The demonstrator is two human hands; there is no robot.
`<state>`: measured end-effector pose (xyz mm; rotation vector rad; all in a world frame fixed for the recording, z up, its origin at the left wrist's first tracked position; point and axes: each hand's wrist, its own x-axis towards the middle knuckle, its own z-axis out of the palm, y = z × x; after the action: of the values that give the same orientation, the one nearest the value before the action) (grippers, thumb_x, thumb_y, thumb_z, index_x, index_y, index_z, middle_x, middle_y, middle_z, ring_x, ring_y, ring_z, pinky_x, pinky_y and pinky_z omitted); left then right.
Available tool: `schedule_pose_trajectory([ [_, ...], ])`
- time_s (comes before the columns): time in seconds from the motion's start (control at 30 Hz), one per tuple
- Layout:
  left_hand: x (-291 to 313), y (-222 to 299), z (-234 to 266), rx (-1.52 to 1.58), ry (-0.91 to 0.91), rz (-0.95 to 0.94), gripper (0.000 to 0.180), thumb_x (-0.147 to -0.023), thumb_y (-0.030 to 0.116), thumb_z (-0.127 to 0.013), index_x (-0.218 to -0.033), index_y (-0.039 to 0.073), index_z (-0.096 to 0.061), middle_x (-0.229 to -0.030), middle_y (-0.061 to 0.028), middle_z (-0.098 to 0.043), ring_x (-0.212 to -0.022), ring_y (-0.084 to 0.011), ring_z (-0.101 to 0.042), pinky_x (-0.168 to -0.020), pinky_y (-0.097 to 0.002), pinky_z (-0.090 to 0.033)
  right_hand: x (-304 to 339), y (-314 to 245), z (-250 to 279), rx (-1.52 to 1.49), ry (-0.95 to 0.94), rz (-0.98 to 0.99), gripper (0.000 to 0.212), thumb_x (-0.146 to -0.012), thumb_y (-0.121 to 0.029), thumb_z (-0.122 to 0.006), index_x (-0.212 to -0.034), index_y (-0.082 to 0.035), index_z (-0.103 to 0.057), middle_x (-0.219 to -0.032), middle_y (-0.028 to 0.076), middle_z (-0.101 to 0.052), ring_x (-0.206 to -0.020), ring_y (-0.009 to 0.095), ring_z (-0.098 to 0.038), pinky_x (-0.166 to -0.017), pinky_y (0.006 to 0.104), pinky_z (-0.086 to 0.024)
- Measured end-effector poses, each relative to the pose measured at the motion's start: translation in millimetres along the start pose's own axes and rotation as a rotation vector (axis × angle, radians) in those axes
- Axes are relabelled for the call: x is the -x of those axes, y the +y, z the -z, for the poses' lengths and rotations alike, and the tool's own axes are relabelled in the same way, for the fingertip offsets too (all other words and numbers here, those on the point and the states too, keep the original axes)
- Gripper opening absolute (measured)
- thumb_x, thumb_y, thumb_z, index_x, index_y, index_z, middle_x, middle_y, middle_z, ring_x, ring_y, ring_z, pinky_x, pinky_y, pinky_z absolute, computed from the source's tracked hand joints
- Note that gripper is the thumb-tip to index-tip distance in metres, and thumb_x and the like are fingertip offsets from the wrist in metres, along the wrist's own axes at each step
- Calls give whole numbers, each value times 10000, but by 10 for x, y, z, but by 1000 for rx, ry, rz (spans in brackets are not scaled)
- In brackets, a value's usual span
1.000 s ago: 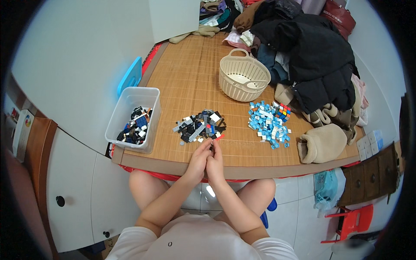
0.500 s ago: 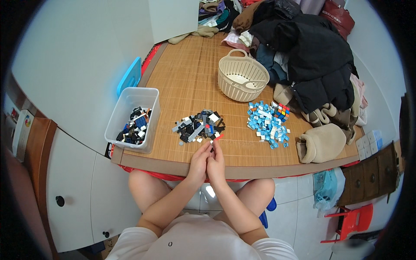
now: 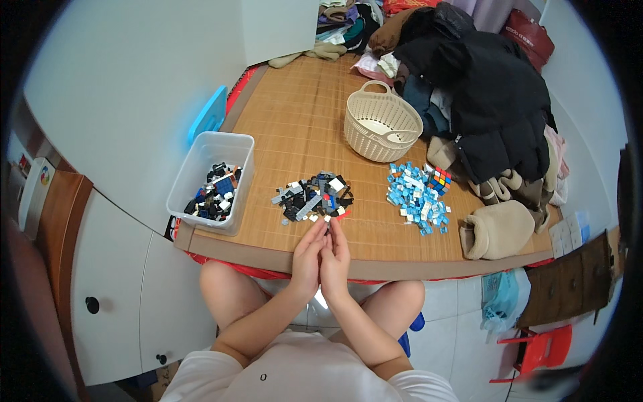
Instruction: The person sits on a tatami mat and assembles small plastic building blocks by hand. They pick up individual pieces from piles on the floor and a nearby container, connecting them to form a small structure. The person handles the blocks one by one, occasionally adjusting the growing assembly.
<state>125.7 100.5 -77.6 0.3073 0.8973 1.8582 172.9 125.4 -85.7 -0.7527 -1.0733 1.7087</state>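
Observation:
At the mat's front edge, my left hand (image 3: 307,258) and my right hand (image 3: 334,260) are pressed close together, fingers pointing away from me. Between their fingertips is a small toy brick piece (image 3: 327,219), white at its tip with a dark part below; its exact shape is too small to tell. Just beyond lies a loose pile of black, grey, white and blue toy bricks (image 3: 309,199). A red piece (image 3: 344,214) rests beside my right fingertips.
Left stands a clear plastic box (image 3: 242,181) of mixed bricks, a blue lid (image 3: 209,115) behind it. To the right are blue-and-white bricks (image 3: 416,201) touching a puzzle cube (image 3: 440,179). A beige basket (image 3: 383,134), piled dark clothing (image 3: 502,100) and a beige fabric roll (image 3: 502,229) also occupy the bamboo mat (image 3: 281,114).
The red piece, earlier at my right fingertips, now lies by the pile. My hands stay together with the small brick piece between them. The view has shifted slightly.

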Motion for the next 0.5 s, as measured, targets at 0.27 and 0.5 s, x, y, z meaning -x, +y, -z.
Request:
schedule_pose_trajectory([
  [0.27, 211, 438, -44, -57, 3, -171, 486, -876, 30, -337, -1351, -44, -273, -1405, -173, -279, -1325, -212, -249, -1077, -315, -228, 139, -281, -396, 36, -169, 49, 585, -782, 136, -306, -1356, 24, -272, -1412, 148, -273, -1311, 228, -268, -1076, 322, -229],
  [0.5, 355, 855, 160, -20, 54, -355, 479, -876, 39, -345, -1344, -43, -290, -1399, -170, -292, -1318, -223, -260, -1079, -328, -223, 187, -278, -844, 73, -384, 127, 591, -783, 122, -320, -1360, 5, -277, -1426, 131, -255, -1323, 217, -243, -1075, 323, -217],
])
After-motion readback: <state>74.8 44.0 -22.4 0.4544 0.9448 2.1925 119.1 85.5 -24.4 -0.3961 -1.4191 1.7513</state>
